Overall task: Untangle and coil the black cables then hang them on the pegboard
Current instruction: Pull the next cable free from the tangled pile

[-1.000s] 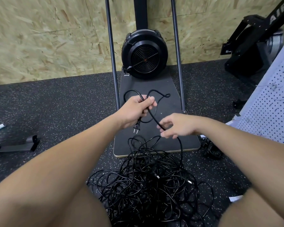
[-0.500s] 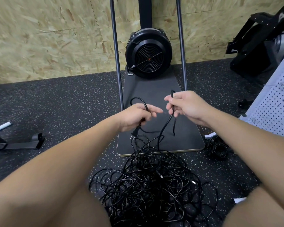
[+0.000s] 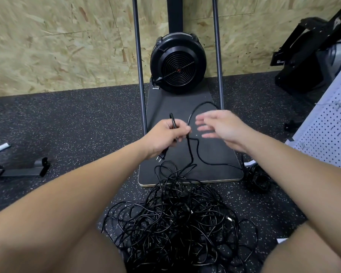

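A big tangle of black cables (image 3: 177,223) lies on the speckled floor between my knees. My left hand (image 3: 165,136) grips one black cable (image 3: 191,152) near its plug (image 3: 160,157), which hangs below the fist. A loop of that cable arcs up behind my right hand and trails down to the pile. My right hand (image 3: 220,126) hovers just right of the left with fingers spread and blurred, holding nothing. The white pegboard (image 3: 331,123) leans at the right edge.
A black fan machine (image 3: 177,64) stands on a dark base board (image 3: 215,174) between two metal poles (image 3: 139,66), against a chipboard wall. A small coiled cable bundle (image 3: 259,178) lies right of the board. A black metal foot (image 3: 22,170) lies on the floor at left.
My right hand has let go of the cable it pinched and opened, leaving a loop arcing behind it. The left hand keeps its grip near the plug and has risen slightly.
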Demonstrator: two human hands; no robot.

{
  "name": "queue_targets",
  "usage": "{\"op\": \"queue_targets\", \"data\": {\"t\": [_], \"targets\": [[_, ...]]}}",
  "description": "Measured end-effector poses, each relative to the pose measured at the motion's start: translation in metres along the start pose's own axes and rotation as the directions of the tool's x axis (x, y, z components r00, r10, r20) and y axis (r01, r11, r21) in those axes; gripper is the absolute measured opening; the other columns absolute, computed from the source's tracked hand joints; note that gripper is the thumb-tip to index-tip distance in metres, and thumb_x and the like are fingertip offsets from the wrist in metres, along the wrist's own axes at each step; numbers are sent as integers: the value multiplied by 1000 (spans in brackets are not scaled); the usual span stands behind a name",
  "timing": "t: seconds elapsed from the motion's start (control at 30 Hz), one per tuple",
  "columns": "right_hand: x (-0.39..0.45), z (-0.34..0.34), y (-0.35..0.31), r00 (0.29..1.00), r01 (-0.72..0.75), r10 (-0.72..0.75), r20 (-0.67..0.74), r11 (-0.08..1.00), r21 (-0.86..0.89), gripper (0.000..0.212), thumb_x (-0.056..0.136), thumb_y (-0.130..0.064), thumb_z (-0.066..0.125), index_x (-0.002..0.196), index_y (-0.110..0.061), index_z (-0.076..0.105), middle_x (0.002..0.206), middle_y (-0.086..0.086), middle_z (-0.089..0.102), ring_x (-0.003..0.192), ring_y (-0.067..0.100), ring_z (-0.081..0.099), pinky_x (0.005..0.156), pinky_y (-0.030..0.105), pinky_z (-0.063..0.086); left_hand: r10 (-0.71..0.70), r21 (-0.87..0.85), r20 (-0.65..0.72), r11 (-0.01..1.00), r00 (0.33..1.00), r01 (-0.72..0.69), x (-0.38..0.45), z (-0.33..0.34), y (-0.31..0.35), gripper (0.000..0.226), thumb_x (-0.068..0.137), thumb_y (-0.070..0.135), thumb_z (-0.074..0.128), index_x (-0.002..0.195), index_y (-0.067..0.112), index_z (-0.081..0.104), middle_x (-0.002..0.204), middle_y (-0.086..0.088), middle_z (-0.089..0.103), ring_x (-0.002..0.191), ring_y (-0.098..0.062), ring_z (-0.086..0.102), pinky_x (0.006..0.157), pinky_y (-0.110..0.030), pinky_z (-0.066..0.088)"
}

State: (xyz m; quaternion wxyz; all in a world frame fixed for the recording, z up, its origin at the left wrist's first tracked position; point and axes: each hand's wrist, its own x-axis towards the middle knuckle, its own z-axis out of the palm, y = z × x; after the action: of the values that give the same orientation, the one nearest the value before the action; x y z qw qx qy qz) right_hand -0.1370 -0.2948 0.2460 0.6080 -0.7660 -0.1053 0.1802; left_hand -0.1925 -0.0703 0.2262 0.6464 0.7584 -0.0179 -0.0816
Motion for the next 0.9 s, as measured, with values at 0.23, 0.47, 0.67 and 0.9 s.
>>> {"op": "queue_targets", "data": {"t": [0.23,0.47,0.67,0.9], "targets": [[-16,26,23,895,17,149,420,931,-365,29,102,-9,74,130,-16,76,126,2,79,109,9,75,101,35,63,86,-69,-97,993,992,-93,11,7,17,19,110,25,66,93,16,66,79,-2,63,63,-11,49,54,-20,34],[-10,21,9,972,57,32,232,929,-365,17,110,-9,63,109,-3,79,104,7,84,102,23,82,97,42,66,28,-160,-111,986,993,-46,18,0,9,20,102,5,61,119,3,72,89,-6,70,68,-13,53,54,-24,32],[-8,8,-18,985,172,-171,-34,985,13,20,113,-15,61,116,2,71,101,14,83,86,31,81,84,38,69,-145,293,150,951,978,96,4,-18,-12,43,84,1,70,123,17,78,102,3,73,78,-7,62,69,-25,47],[4,-8,-17,967,195,-134,-216,936,294,19,114,-7,53,119,4,67,110,24,79,94,35,79,88,39,66,-208,579,172,812,963,72,-3,-31,-19,33,107,44,69,94,17,83,95,-3,82,80,-17,62,78,-32,48]]}}
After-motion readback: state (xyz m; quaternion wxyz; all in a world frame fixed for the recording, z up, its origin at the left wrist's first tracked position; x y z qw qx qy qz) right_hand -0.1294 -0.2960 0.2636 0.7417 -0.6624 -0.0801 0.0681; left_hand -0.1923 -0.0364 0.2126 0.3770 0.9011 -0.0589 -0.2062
